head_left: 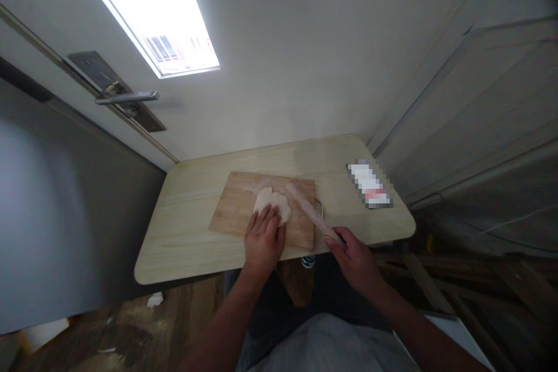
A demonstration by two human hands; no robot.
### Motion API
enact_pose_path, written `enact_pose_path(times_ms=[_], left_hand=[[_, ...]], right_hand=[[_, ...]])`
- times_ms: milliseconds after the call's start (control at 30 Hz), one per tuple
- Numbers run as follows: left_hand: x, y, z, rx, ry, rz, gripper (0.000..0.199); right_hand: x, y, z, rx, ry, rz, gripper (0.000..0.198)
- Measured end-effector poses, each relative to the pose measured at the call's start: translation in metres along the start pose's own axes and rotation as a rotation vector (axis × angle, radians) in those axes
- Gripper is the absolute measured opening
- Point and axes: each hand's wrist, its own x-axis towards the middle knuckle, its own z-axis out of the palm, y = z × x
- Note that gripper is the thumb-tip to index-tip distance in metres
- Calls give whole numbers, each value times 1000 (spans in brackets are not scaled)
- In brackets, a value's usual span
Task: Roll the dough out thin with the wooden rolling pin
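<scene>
A flattened piece of pale dough (279, 202) with an uneven edge lies on a wooden cutting board (235, 203). My left hand (264, 235) rests on its near side, fingers stretched out over the dough and covering part of it. In my right hand (352, 258), at the table's front edge, is one end of a floured wooden rolling pin (311, 212). The pin slants up and left, its far end over the right part of the board, beside the dough. Traces of flour show on the board behind the dough.
The board stands on a light wooden table (183, 221) against a white door with a metal handle (131, 97). A blurred-out phone-like object (369, 185) lies at the table's right. A metal ring (319, 207) shows at the board's right edge. A grey panel stands at left.
</scene>
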Motion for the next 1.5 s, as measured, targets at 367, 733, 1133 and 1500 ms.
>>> enact_pose_path(times_ms=[367, 733, 1133, 1500], left_hand=[[-7, 28, -3, 1, -140, -60, 31], [-18, 7, -34, 45, -166, -180, 37], [51, -23, -15, 20, -245, -384, 59], [44, -6, -1, -367, -34, -434, 65]], right_hand=[[5, 0, -5, -18, -53, 16, 48], [5, -15, -7, 19, -109, -54, 41], [25, -17, 3, -52, -73, -12, 42], [22, -11, 5, -57, 8, -21, 46]])
